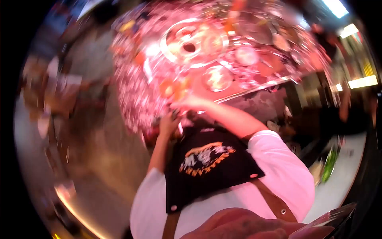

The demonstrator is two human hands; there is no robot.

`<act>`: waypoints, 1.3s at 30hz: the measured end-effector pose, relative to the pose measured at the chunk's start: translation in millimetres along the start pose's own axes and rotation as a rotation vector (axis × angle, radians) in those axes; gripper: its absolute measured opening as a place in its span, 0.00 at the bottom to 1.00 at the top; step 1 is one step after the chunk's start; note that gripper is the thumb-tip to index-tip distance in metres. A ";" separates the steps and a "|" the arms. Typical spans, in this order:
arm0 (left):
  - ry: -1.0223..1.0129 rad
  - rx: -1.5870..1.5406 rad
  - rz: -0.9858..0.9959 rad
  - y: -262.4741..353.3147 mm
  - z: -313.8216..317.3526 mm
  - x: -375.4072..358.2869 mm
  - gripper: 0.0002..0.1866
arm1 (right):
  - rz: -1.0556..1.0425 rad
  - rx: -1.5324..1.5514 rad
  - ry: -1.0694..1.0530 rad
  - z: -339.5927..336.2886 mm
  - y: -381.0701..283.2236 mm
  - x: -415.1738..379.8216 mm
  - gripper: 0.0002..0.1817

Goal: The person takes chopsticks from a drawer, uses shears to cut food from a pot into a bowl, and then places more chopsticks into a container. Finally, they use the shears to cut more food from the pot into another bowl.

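Motion blurs the head view strongly. My left hand (169, 121) is low at the near left edge of the pink-lit counter (129, 91), its fingers smeared beside something small and dark. Just above and to its right, my right hand (190, 104) reaches across the edge, close to the left hand. Its fingertips are blurred, and whether it grips anything does not show. Beyond it lie blurred orange pieces (175, 87). To their right stands a round shiny bowl (218, 78) with pale contents I cannot make out.
A large round metal pan or tray (164, 42) is farther back on the counter. A pale round dish (246, 55) and other blurred items crowd the right. Brown floor (107, 159) runs along the left. A white surface (346, 175) with something green (329, 165) is at right.
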State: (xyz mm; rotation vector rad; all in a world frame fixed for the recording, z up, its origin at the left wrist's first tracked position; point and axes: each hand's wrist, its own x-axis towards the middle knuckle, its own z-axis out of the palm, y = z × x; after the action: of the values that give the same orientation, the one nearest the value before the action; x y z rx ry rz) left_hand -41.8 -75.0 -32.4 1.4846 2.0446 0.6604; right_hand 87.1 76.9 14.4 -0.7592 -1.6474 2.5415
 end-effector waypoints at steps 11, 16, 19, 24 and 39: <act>1.014 -0.825 -0.859 -80.4 74.2 -76.9 0.29 | -0.393 -0.619 0.480 -27.4 -104.0 66.0 0.08; 0.759 -1.836 -1.333 -133.2 90.2 -84.4 0.38 | -0.056 -0.985 0.262 -48.8 -66.2 119.2 0.40; 0.664 -1.672 -1.263 -89.1 49.6 -62.0 0.37 | -0.309 -0.653 0.456 -46.8 -61.7 64.0 0.34; 0.773 -1.907 -1.275 -97.4 45.2 -43.1 0.34 | -0.473 -0.692 0.962 -151.3 6.4 -54.6 0.17; 0.983 -1.871 -1.082 -155.9 107.8 -2.2 0.32 | 0.090 -1.031 0.966 -315.1 68.7 -66.6 0.26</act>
State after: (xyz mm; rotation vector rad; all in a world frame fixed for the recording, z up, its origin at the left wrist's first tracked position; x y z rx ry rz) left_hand -79.0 -111.9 -214.6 -1.0528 1.1533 1.9611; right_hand 290.3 297.5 -121.6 -1.6986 -2.2915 0.7754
